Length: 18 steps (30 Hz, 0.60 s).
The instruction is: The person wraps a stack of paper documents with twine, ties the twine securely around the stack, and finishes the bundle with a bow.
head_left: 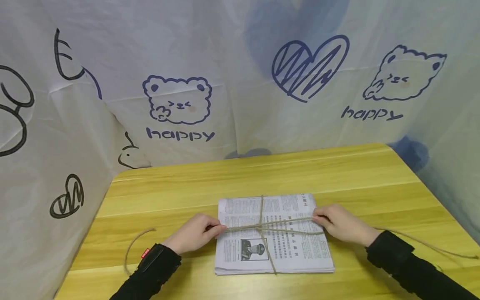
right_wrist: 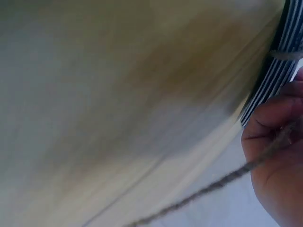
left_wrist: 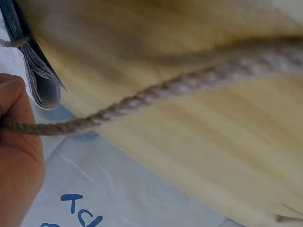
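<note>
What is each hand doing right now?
Left hand: grips the brown twisted jute twine at the folded newspaper bundle's left edge.
Right hand: grips the twine at its right edge.

Newspaper stack [head_left: 273,237] near the middle of the table [head_left: 337,175], twine [head_left: 262,228] crossed over it, left hand [head_left: 193,234] at its left edge, right hand [head_left: 343,227] at its right, twine ends trailing outward both ways, curtain [head_left: 232,75] behind

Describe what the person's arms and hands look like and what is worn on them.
Both arms are covered in long black sleeves reaching the wrists. The left sleeve carries a dark flat strap-like band near the cuff with a small red tag beside it. The right sleeve is plain black. The left hand and right hand are bare, without gloves.
</note>
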Available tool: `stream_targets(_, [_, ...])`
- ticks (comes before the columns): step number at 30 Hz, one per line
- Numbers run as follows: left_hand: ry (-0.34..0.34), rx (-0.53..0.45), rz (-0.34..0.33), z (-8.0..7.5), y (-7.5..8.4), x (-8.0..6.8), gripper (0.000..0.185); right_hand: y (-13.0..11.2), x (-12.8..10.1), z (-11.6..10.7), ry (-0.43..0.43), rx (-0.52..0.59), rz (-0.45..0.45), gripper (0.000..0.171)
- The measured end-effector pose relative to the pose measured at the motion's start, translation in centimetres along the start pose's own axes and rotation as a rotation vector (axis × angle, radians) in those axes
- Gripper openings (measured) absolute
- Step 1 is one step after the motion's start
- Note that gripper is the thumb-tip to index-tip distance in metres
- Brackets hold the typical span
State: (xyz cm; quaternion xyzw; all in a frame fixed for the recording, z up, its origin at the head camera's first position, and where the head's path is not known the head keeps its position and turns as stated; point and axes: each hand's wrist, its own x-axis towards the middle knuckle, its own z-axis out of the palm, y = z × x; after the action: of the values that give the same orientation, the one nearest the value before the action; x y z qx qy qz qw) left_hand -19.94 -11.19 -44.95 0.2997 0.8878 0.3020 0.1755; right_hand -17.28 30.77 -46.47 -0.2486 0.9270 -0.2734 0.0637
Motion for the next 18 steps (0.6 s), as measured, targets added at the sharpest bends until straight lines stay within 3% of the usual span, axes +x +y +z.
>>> stream_targets(5, [0.022, -0.023, -0.007, -0.5, -0.1, -0.1, 0.037, -1.5, -0.9, -0.7, 0.016, 0.095, 0.032, 0.028])
stream_targets(8, [0.059, 0.004, 0.002, -1.3, -0.1, 0.4, 0.034, -2.9, -2.0, -1.3, 0.036, 0.156, 0.005, 0.028])
stream_targets(13, [0.128, 0.067, -0.005, -2.7, 0.1, 2.2, 0.029, -5.6, -3.6, -1.4, 0.053, 0.219, -0.081, 0.028])
stream_targets(18, [0.157, 0.066, -0.043, -3.7, 0.9, 4.5, 0.028, -8.4, -4.5, -0.5, 0.009, 0.309, -0.13, 0.028])
